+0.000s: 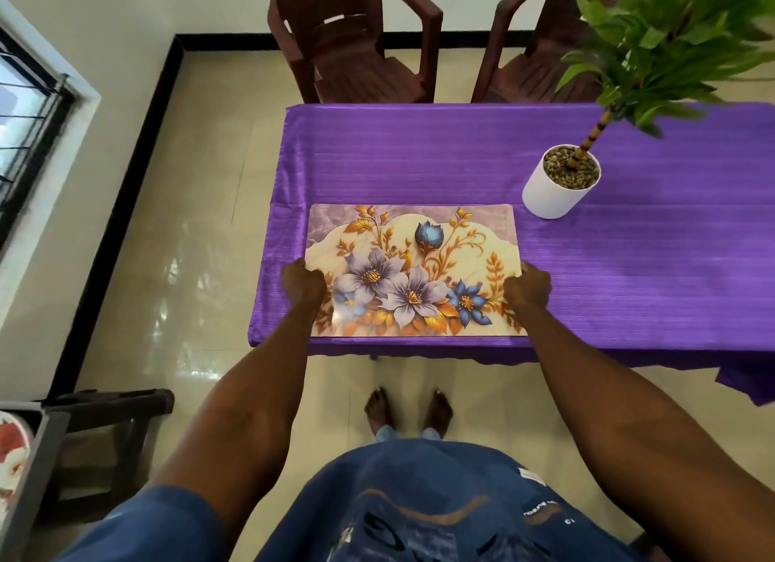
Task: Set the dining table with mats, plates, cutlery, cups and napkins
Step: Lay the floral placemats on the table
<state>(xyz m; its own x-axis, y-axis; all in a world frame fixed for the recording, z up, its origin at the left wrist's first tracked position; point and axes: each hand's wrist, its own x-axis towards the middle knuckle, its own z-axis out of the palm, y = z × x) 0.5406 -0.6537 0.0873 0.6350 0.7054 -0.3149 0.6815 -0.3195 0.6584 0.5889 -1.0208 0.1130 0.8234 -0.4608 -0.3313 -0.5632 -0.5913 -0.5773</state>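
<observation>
A floral place mat [413, 268] with purple, blue and gold flowers lies at the near left corner of the table with the purple cloth [419, 158]. My left hand [302, 284] grips the mat's left edge. My right hand [527, 286] grips its right edge. The mat's near edge runs close to the table's front edge. No plates, cutlery, cups or napkins are on the table.
A white pot [555, 192] with pebbles and a leafy green plant stands just right of the mat's far corner. Two dark brown plastic chairs [356, 45] face the table's far side. A dark stool [113, 444] and a grey tray [29, 477] with patterned plates sit at lower left.
</observation>
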